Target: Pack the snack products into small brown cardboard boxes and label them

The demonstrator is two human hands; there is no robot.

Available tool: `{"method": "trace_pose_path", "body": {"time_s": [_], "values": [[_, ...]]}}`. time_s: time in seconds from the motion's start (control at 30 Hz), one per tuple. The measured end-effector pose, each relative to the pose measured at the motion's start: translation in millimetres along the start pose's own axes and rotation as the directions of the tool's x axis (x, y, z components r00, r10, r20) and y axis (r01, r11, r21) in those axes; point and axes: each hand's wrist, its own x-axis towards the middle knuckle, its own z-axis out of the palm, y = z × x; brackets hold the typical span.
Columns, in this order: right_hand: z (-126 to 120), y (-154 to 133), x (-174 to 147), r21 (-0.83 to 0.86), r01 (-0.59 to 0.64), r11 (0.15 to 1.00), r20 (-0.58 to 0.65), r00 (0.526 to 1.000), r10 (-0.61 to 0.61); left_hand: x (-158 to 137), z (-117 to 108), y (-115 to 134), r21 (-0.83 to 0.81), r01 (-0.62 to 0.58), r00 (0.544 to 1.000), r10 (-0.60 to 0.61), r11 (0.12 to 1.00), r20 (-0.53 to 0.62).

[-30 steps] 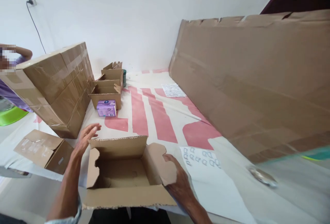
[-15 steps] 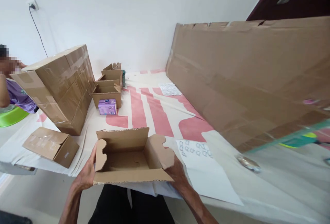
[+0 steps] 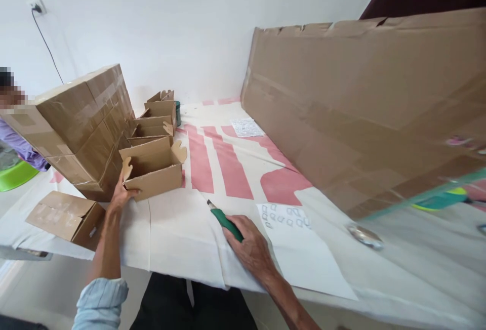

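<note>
My left hand (image 3: pixel 122 194) grips the near left corner of an open cardboard box (image 3: pixel 157 182), its flaps standing up. That box is at the near end of a row of open boxes (image 3: pixel 154 126) and hides what lies behind it. In my right hand (image 3: pixel 250 244) is a green utility knife (image 3: pixel 227 224), its tip pointing forward and left above the white cloth. Below my left forearm's side lies a taped, closed cardboard box (image 3: pixel 63 216).
A tall stack of taped cartons (image 3: pixel 85 127) rises at the left, with a person in purple (image 3: pixel 23 142) behind it. A big cardboard panel (image 3: pixel 353 107) slants along the right. A paper with drawn shapes (image 3: pixel 304 249) and a shiny metallic object (image 3: pixel 365 236) lie nearer me.
The open box has gone forward and left to the row, carried by my left hand. My right hand has let go of it and now holds the utility knife. The purple pack is hidden.
</note>
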Motion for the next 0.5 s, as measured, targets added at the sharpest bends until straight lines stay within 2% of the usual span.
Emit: {"method": "trace_pose_path", "body": {"time_s": [0.1,0.17,0.23,0.3,0.37,0.43,0.5], "values": [[-0.8,-0.4,0.5,-0.011,0.001,1.000,0.004,1.000,-0.001,4.9,5.7,-10.0,0.096,0.083,0.989,-0.070,0.992,-0.132],[-1.0,-1.0,0.8,-0.009,-0.002,1.000,0.001,1.000,0.002,-5.9,9.9,-18.0,0.168,0.134,0.969,-0.094,0.977,-0.228],[-1.1,-1.5,1.1,-0.007,0.001,1.000,-0.006,1.000,-0.001,-21.7,17.7,-24.2,0.233,0.152,0.962,-0.090,0.960,-0.257],[-1.3,-2.1,1.3,-0.010,0.003,1.000,-0.013,1.000,-0.003,-34.2,31.1,-26.6,0.278,0.128,0.979,-0.076,0.952,-0.190],[-1.5,-2.7,1.5,-0.016,0.003,1.000,-0.014,1.000,-0.003,-37.0,48.8,-24.8,0.301,0.084,0.995,-0.064,0.950,-0.075],[-1.7,-3.4,1.7,-0.017,-0.002,1.000,-0.013,1.000,0.002,-28.8,66.5,-20.1,0.317,0.052,0.998,-0.057,0.947,0.008],[-1.9,-4.0,2.0,-0.007,-0.011,1.000,-0.016,1.000,0.011,-13.9,80.3,-14.9,0.336,0.042,0.997,-0.059,0.941,0.040]]}}
